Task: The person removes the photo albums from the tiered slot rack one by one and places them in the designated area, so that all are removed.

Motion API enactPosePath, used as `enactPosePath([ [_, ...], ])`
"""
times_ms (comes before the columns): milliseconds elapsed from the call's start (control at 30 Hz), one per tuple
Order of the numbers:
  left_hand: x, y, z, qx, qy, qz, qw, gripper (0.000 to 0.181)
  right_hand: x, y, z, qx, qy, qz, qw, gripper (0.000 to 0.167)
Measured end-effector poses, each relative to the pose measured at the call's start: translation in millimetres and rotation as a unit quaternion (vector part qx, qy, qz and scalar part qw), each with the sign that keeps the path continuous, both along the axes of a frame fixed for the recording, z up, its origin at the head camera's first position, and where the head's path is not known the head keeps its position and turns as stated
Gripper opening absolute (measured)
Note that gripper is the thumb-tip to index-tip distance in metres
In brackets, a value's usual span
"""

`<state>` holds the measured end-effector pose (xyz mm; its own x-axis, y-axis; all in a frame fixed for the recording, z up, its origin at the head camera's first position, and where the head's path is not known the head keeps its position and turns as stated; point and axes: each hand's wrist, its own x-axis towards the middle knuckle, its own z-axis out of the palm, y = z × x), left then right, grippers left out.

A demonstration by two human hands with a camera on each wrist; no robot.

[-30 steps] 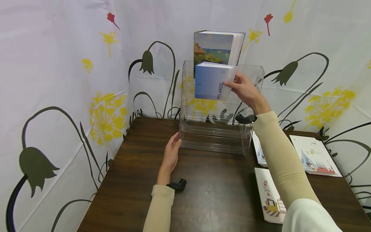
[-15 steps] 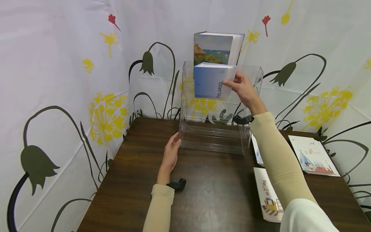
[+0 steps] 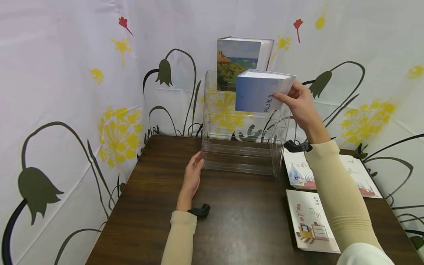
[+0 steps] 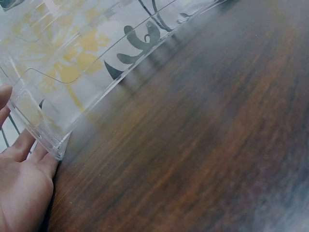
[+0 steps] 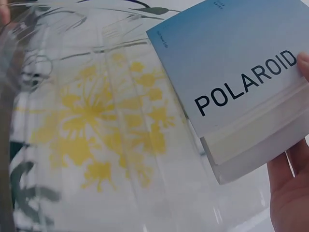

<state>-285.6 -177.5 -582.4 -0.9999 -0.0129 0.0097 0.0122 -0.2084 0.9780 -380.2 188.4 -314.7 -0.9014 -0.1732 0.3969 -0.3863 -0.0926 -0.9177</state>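
My right hand (image 3: 299, 105) pinches a blue-and-white photo album (image 3: 255, 94) marked POLAROID at its right side, thumb on the cover. The album is held up in front of the upper part of a clear acrylic display rack (image 3: 243, 167). In the right wrist view the album (image 5: 236, 72) is tilted and its page edges show. My left hand (image 3: 193, 173) touches the rack's lower left corner. In the left wrist view the fingers of that hand (image 4: 24, 188) lie straight along the rack's side (image 4: 46, 137). A larger album (image 3: 238, 60) with a seaside painting stands in the rack's top tier.
Three pale illustrated albums lie on the dark wooden table (image 3: 245, 217) to the right: one in front (image 3: 311, 224), one beside the rack (image 3: 296, 171) and one farther right (image 3: 359, 175), partly behind my right forearm. A flower-patterned curtain (image 3: 73, 84) hangs behind the table.
My right hand has moved the POLAROID album to the right, uncovering more of the seaside album. The left hand stays at the rack's corner. The head view has shifted slightly.
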Motion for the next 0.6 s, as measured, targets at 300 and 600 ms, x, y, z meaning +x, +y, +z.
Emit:
enactPosePath([
  [300, -8.1, -1.7, 3.6, 0.023, 0.0, 0.001, 0.9997, 0.051, 76.5, 82.9, -37.6, -0.016, -0.006, -0.041, 0.999, 0.043],
  [600, -5.2, 3.2, -0.6, 0.043, -0.003, 0.006, 0.999, 0.051, 154.0, 172.8, -83.5, 0.045, -0.082, -0.085, 0.992, 0.043],
])
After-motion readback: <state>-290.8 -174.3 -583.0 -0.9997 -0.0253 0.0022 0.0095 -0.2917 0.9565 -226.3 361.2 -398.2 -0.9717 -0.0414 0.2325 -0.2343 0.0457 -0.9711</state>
